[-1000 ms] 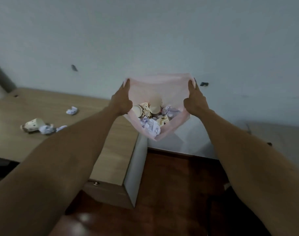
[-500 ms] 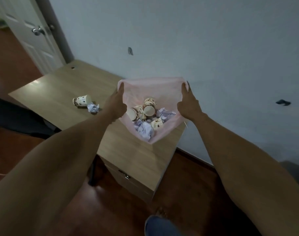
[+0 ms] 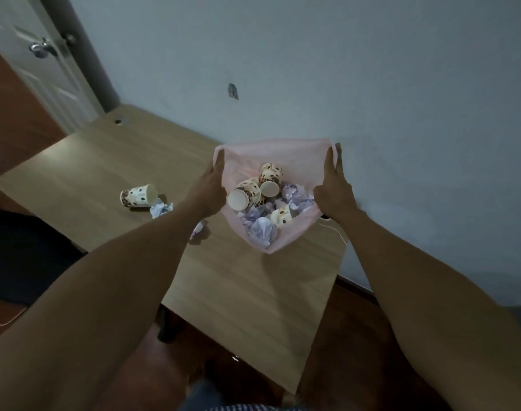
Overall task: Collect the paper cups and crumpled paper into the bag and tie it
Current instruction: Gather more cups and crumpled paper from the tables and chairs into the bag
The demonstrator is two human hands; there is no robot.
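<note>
A pale pink plastic bag [image 3: 283,157] is held wide open over the wooden desk [image 3: 238,298]. My left hand [image 3: 210,188] grips its left rim and my right hand [image 3: 333,191] grips its right rim. Inside lie spotted paper cups [image 3: 254,191] and several balls of crumpled paper [image 3: 263,231]. On the desk to the left, one more spotted paper cup [image 3: 138,196] lies on its side, with a crumpled paper [image 3: 161,209] right beside it. Another crumpled paper [image 3: 199,231] peeks out from under my left forearm.
The desk stands against a grey wall [image 3: 371,84] with a dark mark [image 3: 233,91]. A white door [image 3: 37,69] with a round knob is at the upper left. A dark seat [image 3: 22,256] sits left of the desk. Reddish wooden floor shows below the desk.
The view has swung left and down, so more of the desk and the door show. Both hands still hold the bag open, now lower over the desk's right part.
</note>
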